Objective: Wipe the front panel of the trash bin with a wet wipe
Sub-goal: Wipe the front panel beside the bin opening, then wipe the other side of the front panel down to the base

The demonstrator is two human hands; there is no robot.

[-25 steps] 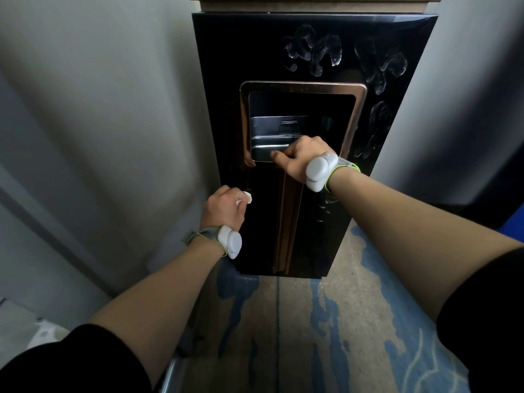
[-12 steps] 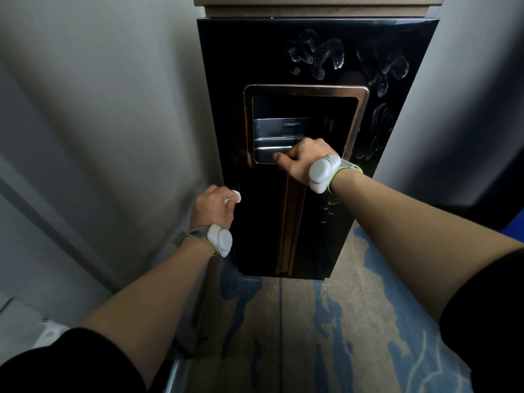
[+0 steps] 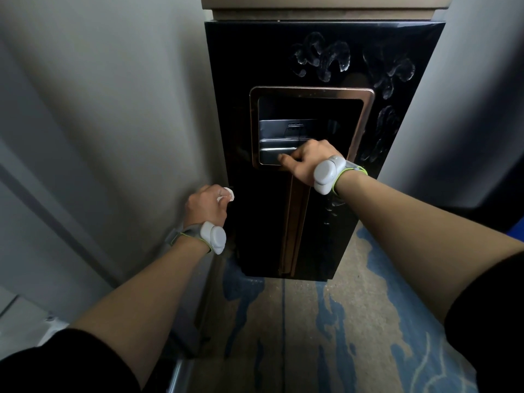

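Note:
A tall glossy black trash bin (image 3: 249,211) stands straight ahead, with a copper-framed opening (image 3: 365,123) and a steel flap (image 3: 283,131) inside it. White wet smears (image 3: 323,56) mark the upper right of the front panel. My right hand (image 3: 307,161) grips the lower lip of the opening, fingers curled over its edge. My left hand (image 3: 205,207) holds a crumpled white wet wipe (image 3: 228,194) at the panel's left edge, level with the middle of the bin.
A pale wall (image 3: 113,123) runs close along the bin's left side and another wall (image 3: 467,109) rises on the right. The floor (image 3: 312,321) below is beige with blue patches. A copper strip (image 3: 295,222) runs down the panel's centre.
My left hand with the wipe has slid left, from the panel's lower middle to its left edge. My right hand has stayed on the opening's lip.

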